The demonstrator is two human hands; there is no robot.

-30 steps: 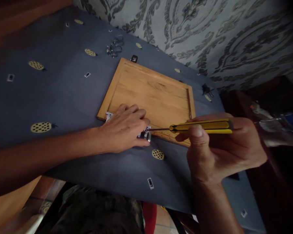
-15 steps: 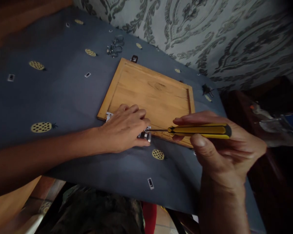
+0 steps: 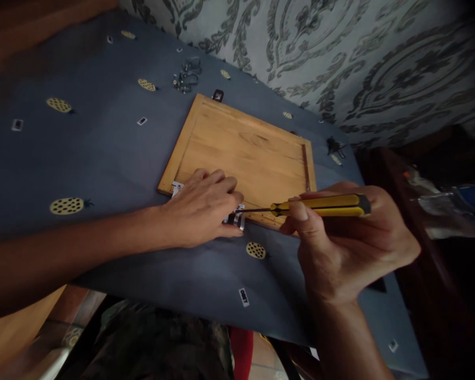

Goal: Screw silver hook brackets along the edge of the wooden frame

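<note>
A wooden panel [image 3: 241, 148] lies flat on a dark blue cloth [image 3: 95, 158] printed with yellow pineapples. My left hand [image 3: 200, 208] rests on the panel's near edge, fingers curled over a small metal fitting [image 3: 237, 217] that it pins against the wood. My right hand [image 3: 340, 243] grips a screwdriver with a yellow and black handle [image 3: 320, 205], held level. Its thin shaft points left and the tip meets the metal fitting beside my left fingertips.
A heap of small metal hardware [image 3: 187, 75] lies on the cloth beyond the panel, and a dark piece [image 3: 335, 145] sits past its right corner. A patterned grey wall [image 3: 340, 58] rises behind. Dark furniture with clutter [image 3: 447, 206] stands at the right.
My right hand has turned around the screwdriver handle, fingers regripping and wrist rolling, while the tip stays on the fitting. My left hand has not moved.
</note>
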